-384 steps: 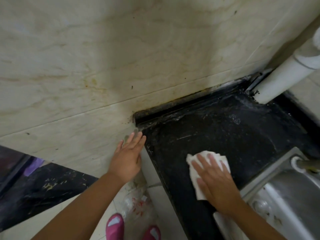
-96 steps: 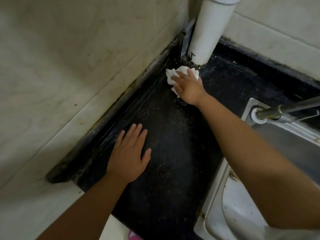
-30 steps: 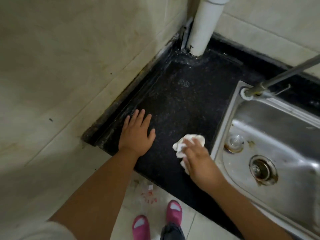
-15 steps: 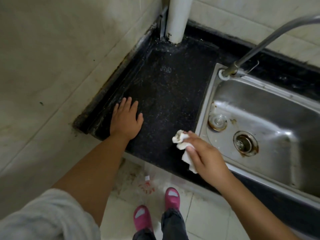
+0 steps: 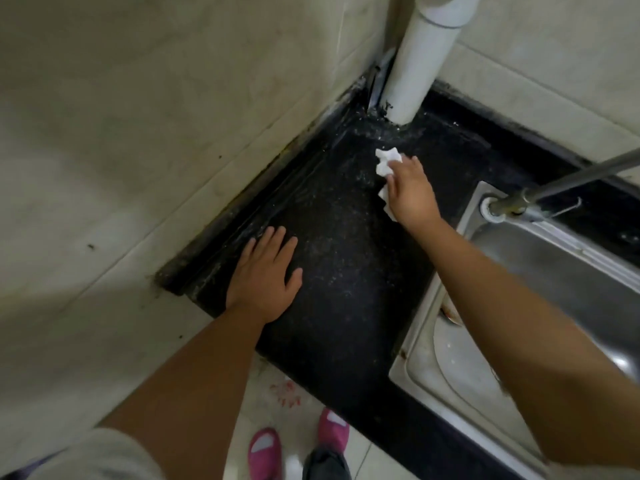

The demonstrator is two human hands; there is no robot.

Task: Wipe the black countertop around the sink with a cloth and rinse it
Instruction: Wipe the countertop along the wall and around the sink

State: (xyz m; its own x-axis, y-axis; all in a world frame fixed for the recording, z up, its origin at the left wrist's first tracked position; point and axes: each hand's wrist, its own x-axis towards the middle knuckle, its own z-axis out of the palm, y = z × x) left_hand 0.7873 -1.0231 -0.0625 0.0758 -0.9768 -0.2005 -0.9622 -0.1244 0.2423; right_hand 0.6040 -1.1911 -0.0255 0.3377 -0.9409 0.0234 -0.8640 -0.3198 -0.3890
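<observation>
Cloth [image 5: 385, 163] gripped in R hand [image 5: 410, 194] on countertop [image 5: 349, 271] nr pipe [image 5: 412, 74]; L hand [image 5: 265, 277] flat, fingers straight.

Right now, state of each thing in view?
cloth: crumpled, held by right hand, on countertop
right hand: grips cloth near pipe
left hand: flat on countertop, fingers straight
countertop: speckled with white residue
pipe: upright in corner
sink: no water running

A glossy black speckled stone countertop [image 5: 346, 271] meets pale, matt wall tiles [image 5: 156, 116]. A crumpled white cloth [image 5: 386, 162] looks soft. The sink [image 5: 554, 271] and faucet [image 5: 554, 188] are brushed metal; the pipe [image 5: 415, 64] is smooth white plastic.
</observation>
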